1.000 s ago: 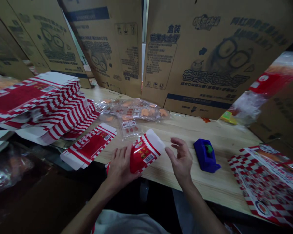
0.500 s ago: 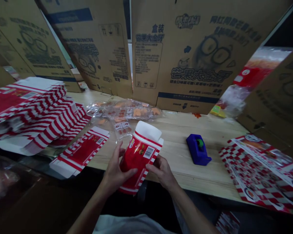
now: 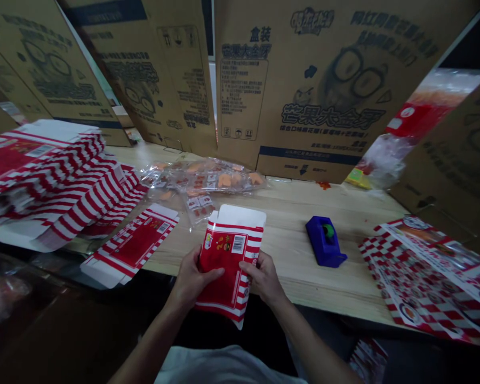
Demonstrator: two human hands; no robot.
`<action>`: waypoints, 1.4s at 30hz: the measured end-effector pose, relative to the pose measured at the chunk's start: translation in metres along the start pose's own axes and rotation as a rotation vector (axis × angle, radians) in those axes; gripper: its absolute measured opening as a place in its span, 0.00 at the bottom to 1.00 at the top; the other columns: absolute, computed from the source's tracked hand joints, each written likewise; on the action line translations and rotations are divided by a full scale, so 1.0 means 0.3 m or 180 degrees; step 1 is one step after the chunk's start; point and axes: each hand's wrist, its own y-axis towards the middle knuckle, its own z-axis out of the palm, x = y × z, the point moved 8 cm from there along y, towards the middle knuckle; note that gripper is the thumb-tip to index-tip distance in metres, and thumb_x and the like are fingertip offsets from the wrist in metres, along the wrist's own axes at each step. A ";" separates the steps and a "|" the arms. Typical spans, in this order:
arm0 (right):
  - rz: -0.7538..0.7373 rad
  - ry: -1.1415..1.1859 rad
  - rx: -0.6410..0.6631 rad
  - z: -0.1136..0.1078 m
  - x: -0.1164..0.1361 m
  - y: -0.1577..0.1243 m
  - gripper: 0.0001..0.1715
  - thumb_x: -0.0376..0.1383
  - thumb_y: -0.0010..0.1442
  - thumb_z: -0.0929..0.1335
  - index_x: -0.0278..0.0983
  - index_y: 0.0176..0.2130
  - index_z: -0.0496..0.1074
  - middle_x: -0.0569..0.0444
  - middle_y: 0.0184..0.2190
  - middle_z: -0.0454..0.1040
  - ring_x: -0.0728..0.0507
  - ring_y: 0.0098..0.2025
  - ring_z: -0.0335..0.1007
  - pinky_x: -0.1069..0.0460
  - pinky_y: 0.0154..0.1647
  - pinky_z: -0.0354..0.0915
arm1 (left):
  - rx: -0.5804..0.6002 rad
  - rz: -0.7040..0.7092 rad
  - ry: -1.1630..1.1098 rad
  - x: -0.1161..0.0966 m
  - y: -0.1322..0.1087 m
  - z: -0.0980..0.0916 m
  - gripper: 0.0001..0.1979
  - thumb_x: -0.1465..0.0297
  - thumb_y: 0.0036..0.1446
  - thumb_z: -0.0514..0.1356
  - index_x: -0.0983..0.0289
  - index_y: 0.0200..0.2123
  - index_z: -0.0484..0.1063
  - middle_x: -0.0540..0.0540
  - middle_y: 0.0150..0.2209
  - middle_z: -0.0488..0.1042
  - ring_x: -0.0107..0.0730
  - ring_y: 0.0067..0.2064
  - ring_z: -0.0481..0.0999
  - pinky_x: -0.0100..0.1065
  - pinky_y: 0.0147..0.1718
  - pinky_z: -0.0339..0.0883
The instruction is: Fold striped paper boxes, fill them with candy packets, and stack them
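While my left hand (image 3: 189, 281) and right hand (image 3: 266, 278) pinched the box (image 3: 229, 262) by its sides, squeezing too hard could have bent it.

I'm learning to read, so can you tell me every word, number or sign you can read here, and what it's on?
"盒装": top left of the biggest cardboard box.
"芒果大金牙": large, lower on that box.
Signs: a thick down arrow near that box's bottom edge.
Too small or blurred: most other box writing, and words and barcode numbers on the held red carton and checked packaging.
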 end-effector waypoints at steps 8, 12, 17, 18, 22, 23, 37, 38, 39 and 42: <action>0.0290 0.0394 -0.0043 -0.016 -0.032 0.027 0.16 0.41 0.46 0.77 0.35 0.34 0.78 0.51 0.31 0.80 0.40 0.32 0.77 0.45 0.38 0.72 | -0.0030 -0.0335 -0.0753 0.037 -0.001 -0.031 0.17 0.66 0.40 0.72 0.68 0.34 0.77 0.55 0.28 0.81 0.39 0.28 0.80 0.39 0.31 0.75; 0.0291 0.0496 -0.0251 -0.055 0.014 0.057 0.18 0.40 0.43 0.79 0.35 0.34 0.78 0.50 0.32 0.81 0.40 0.32 0.77 0.44 0.38 0.73 | 0.0245 -0.0092 -0.0385 0.007 -0.003 -0.012 0.18 0.64 0.43 0.71 0.66 0.37 0.78 0.55 0.33 0.81 0.38 0.33 0.80 0.36 0.36 0.74; 0.0213 0.0431 -0.0524 -0.120 0.064 0.098 0.19 0.39 0.40 0.79 0.36 0.34 0.78 0.51 0.32 0.81 0.41 0.31 0.77 0.47 0.36 0.73 | 0.0430 -0.0304 -0.0201 0.095 -0.037 -0.002 0.16 0.58 0.49 0.67 0.67 0.30 0.79 0.52 0.24 0.79 0.34 0.26 0.77 0.32 0.27 0.70; 0.0223 0.0398 -0.0538 -0.127 0.063 0.103 0.19 0.39 0.40 0.79 0.36 0.33 0.78 0.51 0.32 0.81 0.41 0.30 0.77 0.48 0.35 0.73 | 0.0319 -0.0306 -0.0250 0.108 -0.043 -0.009 0.16 0.58 0.49 0.67 0.67 0.30 0.78 0.52 0.24 0.78 0.34 0.25 0.77 0.32 0.26 0.70; 0.0303 0.0290 -0.0452 -0.139 0.049 0.096 0.19 0.40 0.40 0.79 0.36 0.32 0.78 0.51 0.30 0.81 0.40 0.29 0.76 0.47 0.34 0.73 | 0.0638 -0.0305 -0.0225 0.095 -0.052 0.028 0.17 0.59 0.50 0.66 0.67 0.38 0.78 0.55 0.32 0.81 0.39 0.33 0.80 0.36 0.36 0.73; 0.0353 0.0257 -0.0370 -0.136 0.042 0.086 0.18 0.41 0.40 0.79 0.36 0.32 0.78 0.51 0.30 0.81 0.40 0.29 0.77 0.46 0.34 0.73 | 0.0754 -0.0253 -0.0220 0.076 -0.046 0.039 0.19 0.59 0.50 0.67 0.66 0.41 0.78 0.57 0.36 0.81 0.40 0.37 0.80 0.37 0.39 0.73; -0.0204 -0.0599 -0.0597 -0.190 -0.030 -0.083 0.33 0.45 0.53 0.74 0.45 0.54 0.64 0.50 0.51 0.72 0.43 0.44 0.74 0.46 0.47 0.70 | 0.0486 0.0271 -0.0266 0.087 0.003 0.042 0.26 0.65 0.55 0.64 0.65 0.57 0.68 0.60 0.46 0.79 0.42 0.45 0.79 0.40 0.46 0.72; -0.0284 -0.0732 -0.0645 -0.206 -0.024 -0.084 0.33 0.45 0.53 0.74 0.45 0.55 0.64 0.50 0.50 0.72 0.43 0.43 0.74 0.47 0.46 0.71 | 0.0604 0.0237 -0.0239 0.090 -0.007 0.047 0.29 0.65 0.54 0.64 0.64 0.59 0.65 0.61 0.49 0.77 0.43 0.47 0.78 0.41 0.47 0.71; -0.0309 -0.0852 -0.0623 -0.216 -0.024 -0.083 0.32 0.45 0.54 0.74 0.45 0.55 0.65 0.50 0.49 0.72 0.43 0.42 0.73 0.47 0.44 0.71 | 0.0713 0.0191 -0.0217 0.093 -0.014 0.050 0.31 0.65 0.54 0.64 0.63 0.60 0.63 0.61 0.52 0.75 0.43 0.49 0.77 0.41 0.48 0.71; -0.0423 -0.1253 -0.0432 -0.229 -0.023 -0.084 0.24 0.44 0.55 0.73 0.41 0.51 0.73 0.50 0.46 0.74 0.41 0.44 0.72 0.47 0.45 0.70 | 0.0950 0.0025 -0.0160 0.111 -0.027 0.050 0.34 0.64 0.53 0.65 0.61 0.62 0.60 0.61 0.55 0.72 0.43 0.50 0.76 0.41 0.48 0.71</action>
